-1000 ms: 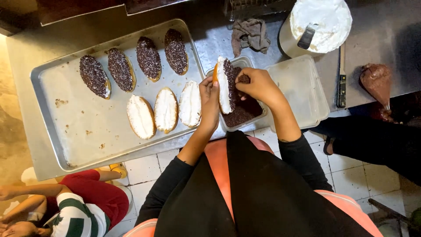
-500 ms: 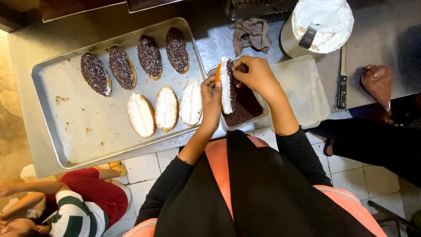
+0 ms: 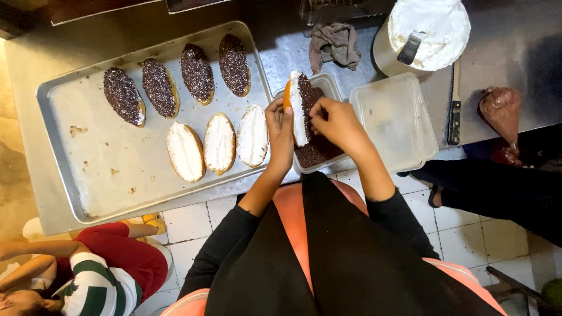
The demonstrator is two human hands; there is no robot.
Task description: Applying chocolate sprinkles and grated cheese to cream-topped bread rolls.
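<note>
I stand at a shiny metal bench [image 3: 281, 52] over a white tiled floor [image 3: 193, 225]. Closest to me, my left hand [image 3: 280, 126] holds a long bun [image 3: 297, 105] on its edge, fingers wrapped tight around its orange side, so the white cream faces my other hand. My right hand [image 3: 335, 120] is pinched shut on some sprinkles and presses them onto the cream. I hold the bun right over the tub [image 3: 319, 149] of dark sprinkles, I think so the loose bits drop back in. Beside the tub lies its clear lid [image 3: 395, 123].

On my left sits a big tray [image 3: 99, 175]. Three white buns [image 3: 219, 141] wait in the near row, and four sprinkled buns [image 3: 178, 79] lie behind them.

Farther back are a grey rag [image 3: 333, 44], a pot of cream [image 3: 430, 26], a knife [image 3: 455, 111] and a brown piping bag [image 3: 500, 111].

A second ago my right hand was up by the top of the bun. Now it is lower, at the middle. The bun is where it was, above the tub.
</note>
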